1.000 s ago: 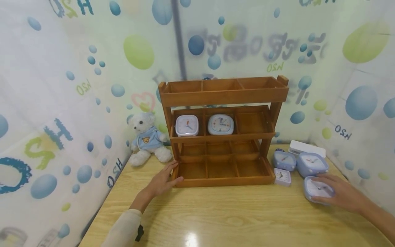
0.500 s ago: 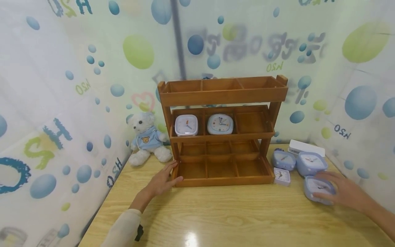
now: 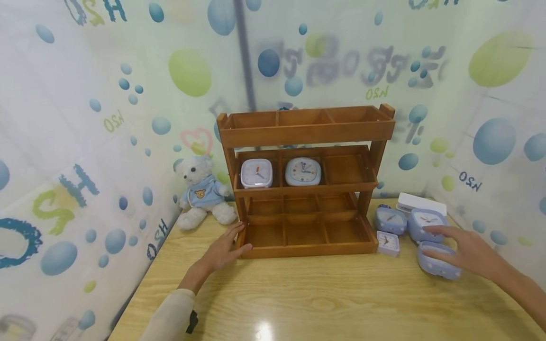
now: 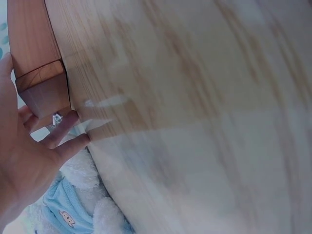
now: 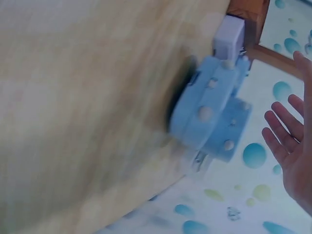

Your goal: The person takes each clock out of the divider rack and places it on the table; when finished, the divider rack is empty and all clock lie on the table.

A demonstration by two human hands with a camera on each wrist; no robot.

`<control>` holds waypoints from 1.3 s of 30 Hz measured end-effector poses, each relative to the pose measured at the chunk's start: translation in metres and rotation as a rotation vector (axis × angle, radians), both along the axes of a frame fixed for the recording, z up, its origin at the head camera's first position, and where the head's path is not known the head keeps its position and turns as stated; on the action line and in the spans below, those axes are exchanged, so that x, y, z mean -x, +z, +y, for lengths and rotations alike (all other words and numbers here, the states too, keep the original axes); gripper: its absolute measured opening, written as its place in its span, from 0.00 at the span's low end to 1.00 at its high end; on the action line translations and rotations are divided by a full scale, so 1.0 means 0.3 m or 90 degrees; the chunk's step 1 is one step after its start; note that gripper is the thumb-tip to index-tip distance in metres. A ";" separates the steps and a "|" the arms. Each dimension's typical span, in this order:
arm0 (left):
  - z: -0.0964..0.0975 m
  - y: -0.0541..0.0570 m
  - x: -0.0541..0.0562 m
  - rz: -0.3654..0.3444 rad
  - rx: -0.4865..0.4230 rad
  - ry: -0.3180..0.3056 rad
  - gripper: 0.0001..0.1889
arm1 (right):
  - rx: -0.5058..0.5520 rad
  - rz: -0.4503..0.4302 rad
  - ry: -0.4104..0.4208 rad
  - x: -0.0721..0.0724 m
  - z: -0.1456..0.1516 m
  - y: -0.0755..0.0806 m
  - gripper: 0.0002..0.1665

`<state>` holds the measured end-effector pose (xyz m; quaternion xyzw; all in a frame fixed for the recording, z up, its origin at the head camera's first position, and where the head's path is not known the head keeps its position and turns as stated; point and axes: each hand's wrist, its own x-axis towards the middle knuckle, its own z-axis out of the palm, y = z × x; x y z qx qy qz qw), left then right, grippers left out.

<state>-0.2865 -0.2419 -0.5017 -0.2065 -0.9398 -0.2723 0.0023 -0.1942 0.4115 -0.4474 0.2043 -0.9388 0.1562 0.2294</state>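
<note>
My left hand (image 3: pixel 221 251) rests at the lower left corner of a brown wooden shelf (image 3: pixel 307 250). In the left wrist view its spread fingers (image 4: pixel 73 148) touch the table beside the wooden end. My right hand (image 3: pixel 475 251) is over the front light-blue alarm clock (image 3: pixel 439 267), with thumb and fingers apart. Apart from the clocks in the right wrist view, the right hand (image 5: pixel 295 146) has loosely extended fingers and holds nothing. Behind the front clock stands another blue clock (image 3: pixel 426 229). A smaller blue clock (image 3: pixel 390 221) and a little white square clock (image 3: pixel 388 243) are beside the shelf.
On the middle tier sit a white clock (image 3: pixel 256 173) at left and a pale blue-rimmed clock (image 3: pixel 303 172) in the centre. A white teddy bear (image 3: pixel 200 189) sits left of the shelf. A white box (image 3: pixel 420 203) lies behind the blue clocks.
My right hand has let go of the front blue clock and risen slightly. That clock has tipped, showing more of its dotted side and less of its face. The left hand stays put.
</note>
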 end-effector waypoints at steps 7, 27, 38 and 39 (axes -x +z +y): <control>-0.002 0.001 0.002 0.008 0.003 -0.002 0.44 | -0.005 0.084 0.076 0.044 -0.071 0.063 0.38; -0.002 0.003 -0.004 -0.009 -0.009 -0.006 0.44 | -0.007 0.101 0.166 0.177 -0.312 0.262 0.40; -0.003 0.007 -0.011 0.001 -0.012 -0.004 0.44 | -0.023 0.128 0.255 0.262 -0.464 0.383 0.42; -0.003 0.007 -0.010 0.000 -0.013 -0.005 0.44 | -0.022 0.116 0.249 0.267 -0.478 0.390 0.42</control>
